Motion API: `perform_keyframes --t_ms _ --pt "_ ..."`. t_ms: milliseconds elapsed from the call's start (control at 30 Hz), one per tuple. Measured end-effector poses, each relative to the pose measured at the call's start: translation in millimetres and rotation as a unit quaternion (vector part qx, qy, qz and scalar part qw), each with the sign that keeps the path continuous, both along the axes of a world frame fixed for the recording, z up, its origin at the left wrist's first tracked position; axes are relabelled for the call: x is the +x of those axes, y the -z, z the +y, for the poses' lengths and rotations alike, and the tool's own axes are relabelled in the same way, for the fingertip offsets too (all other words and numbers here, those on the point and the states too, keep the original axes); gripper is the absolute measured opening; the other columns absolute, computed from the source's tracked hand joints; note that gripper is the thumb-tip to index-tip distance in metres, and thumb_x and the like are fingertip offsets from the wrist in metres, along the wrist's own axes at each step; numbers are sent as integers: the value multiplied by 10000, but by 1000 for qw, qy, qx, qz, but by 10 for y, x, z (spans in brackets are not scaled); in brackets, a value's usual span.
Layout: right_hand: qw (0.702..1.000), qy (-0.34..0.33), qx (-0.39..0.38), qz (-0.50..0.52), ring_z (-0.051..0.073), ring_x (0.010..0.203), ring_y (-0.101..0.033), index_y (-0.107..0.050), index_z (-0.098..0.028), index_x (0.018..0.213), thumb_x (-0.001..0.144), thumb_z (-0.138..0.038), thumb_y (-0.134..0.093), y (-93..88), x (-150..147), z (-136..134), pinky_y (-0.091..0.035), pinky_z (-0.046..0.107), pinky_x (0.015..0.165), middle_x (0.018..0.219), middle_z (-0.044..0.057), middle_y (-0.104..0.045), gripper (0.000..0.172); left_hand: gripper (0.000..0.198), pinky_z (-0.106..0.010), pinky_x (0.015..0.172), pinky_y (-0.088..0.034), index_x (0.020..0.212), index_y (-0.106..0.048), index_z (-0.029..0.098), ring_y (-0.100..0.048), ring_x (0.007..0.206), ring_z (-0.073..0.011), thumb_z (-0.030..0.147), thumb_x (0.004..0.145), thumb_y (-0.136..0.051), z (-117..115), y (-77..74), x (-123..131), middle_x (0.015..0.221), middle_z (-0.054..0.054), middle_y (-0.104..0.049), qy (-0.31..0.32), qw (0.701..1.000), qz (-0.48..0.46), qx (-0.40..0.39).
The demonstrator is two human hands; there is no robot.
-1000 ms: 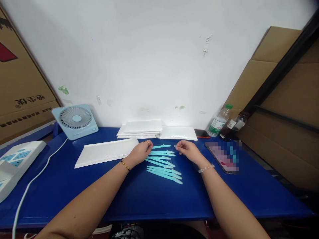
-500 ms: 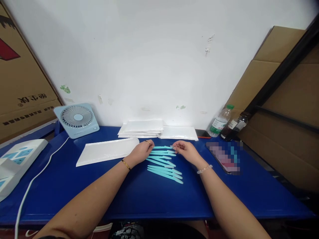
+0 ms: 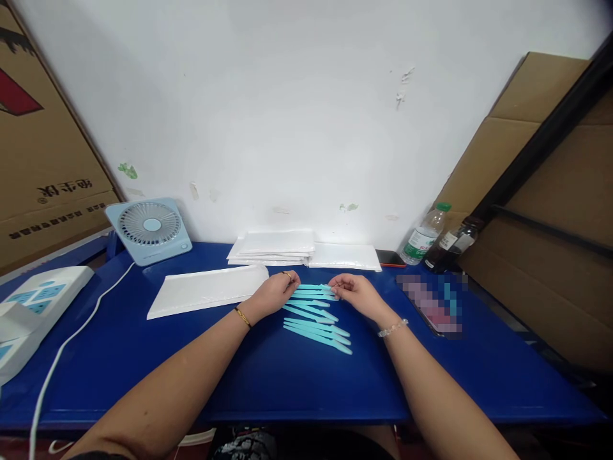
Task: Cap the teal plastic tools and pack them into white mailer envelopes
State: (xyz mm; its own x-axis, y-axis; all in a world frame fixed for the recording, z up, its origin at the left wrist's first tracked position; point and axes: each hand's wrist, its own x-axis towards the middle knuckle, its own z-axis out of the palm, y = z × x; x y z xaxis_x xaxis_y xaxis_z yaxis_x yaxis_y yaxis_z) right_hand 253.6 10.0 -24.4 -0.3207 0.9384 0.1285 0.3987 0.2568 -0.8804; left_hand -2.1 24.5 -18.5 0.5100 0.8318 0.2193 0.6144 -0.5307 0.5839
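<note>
Head view | turquoise stick (image 3: 311, 287) nearest packet stack (image 3: 271, 246) | left hand (image 3: 275, 291): pinching one end | right hand (image 3: 357, 295): newly pinching other | two-handed fitting apparently underway

Turquoise sticks (image 3: 316, 338) with paler, whitish tips stand out against the deep-blue tabletop (image 3: 306, 390). Around them, the envelope (image 3: 205, 292) at nine o'clock and the packets (image 3: 275, 243) at eleven are white. At ten, the fan (image 3: 152, 225) is pale blue; farther out, the carton (image 3: 48, 147) is brown with red and black print. At two, one bottle (image 3: 424, 241) is clear with a green cap and green-and-white label, its neighbour (image 3: 443, 257) dark brown. The wall (image 3: 306, 115) at twelve is white, flecked with green.
</note>
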Motion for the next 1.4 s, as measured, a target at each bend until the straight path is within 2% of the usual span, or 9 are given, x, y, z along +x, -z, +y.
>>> perform_keyframes --t_ms 233,333,400,633,833,1133,1200,1267,1400 --pt "988 4 81 -129 205 885 -586 -653 -204 998 810 -387 -590 -32 -61 -76 -471 332 778 954 66 -641 270 384 -353 894 -401 1091 -590 199 -516 1061 -251 473 827 -536 -100 -23 24 1106 -83 -616 19 996 69 47" --pt "971 -46 100 -214 282 1142 -460 -548 -227 1244 666 -497 -724 -93 -96 -200 -407 406 940 1226 104 -520 661 874 -411 956 -371 1296 -467 206 -428 1193 -322 639 577 -711 -177 -12 42 1281 -123 -517 56 988 127 61" --pt "956 -90 89 -266 313 1183 -412 -477 -231 1318 573 -538 -775 -136 -145 -296 -378 443 973 1282 109 -457 859 870 -409 920 -400 1280 -477 199 -467 1145 -318 640 568 -714 -223 -9 63 1239 -124 -533 64 982 167 67" --pt "927 -112 140 -329 218 943 -510 -553 -188 1101 843 -169 -498 -245 -354 -485 -455 363 836 1024 78 -509 264 223 -334 743 -472 939 -579 157 -585 848 -231 296 766 -569 -335 -4 230 932 -86 -614 56 955 266 116" --pt "910 -119 176 -355 221 927 -507 -533 -163 1019 820 -196 -549 -198 -428 -515 -478 344 797 1003 85 -517 203 270 -356 689 -477 944 -565 125 -589 861 -272 315 754 -586 -393 23 309 939 -123 -621 44 939 308 150" --pt "837 -59 197 -507 232 812 -617 -530 -152 1024 846 -115 -464 -137 -604 -493 -453 318 682 919 85 -629 194 194 -364 726 -440 894 -590 128 -614 797 -248 278 776 -557 -413 -66 334 860 -104 -647 76 938 298 158" --pt "832 -52 194 -518 217 776 -634 -511 -170 1046 867 -115 -440 -149 -575 -467 -429 295 638 918 75 -640 199 338 -373 788 -427 989 -590 149 -603 892 -261 382 745 -614 -370 -176 206 944 -103 -648 67 949 268 148" --pt "832 -48 183 -521 200 730 -640 -491 -189 1060 884 -139 -439 -155 -491 -422 -397 274 591 926 64 -646 191 761 -404 887 -394 1202 -516 188 -533 1075 -307 562 573 -724 -276 -292 -47 1154 -122 -598 44 962 239 128" --pt "849 -31 157 -503 193 723 -642 -478 -206 1024 923 -243 -428 -178 -237 -315 -349 259 562 937 60 -655 118 1288 -530 1002 -275 1431 -282 161 -308 1294 -412 607 338 -796 13 -382 -707 1386 -227 -410 -123 946 301 0"
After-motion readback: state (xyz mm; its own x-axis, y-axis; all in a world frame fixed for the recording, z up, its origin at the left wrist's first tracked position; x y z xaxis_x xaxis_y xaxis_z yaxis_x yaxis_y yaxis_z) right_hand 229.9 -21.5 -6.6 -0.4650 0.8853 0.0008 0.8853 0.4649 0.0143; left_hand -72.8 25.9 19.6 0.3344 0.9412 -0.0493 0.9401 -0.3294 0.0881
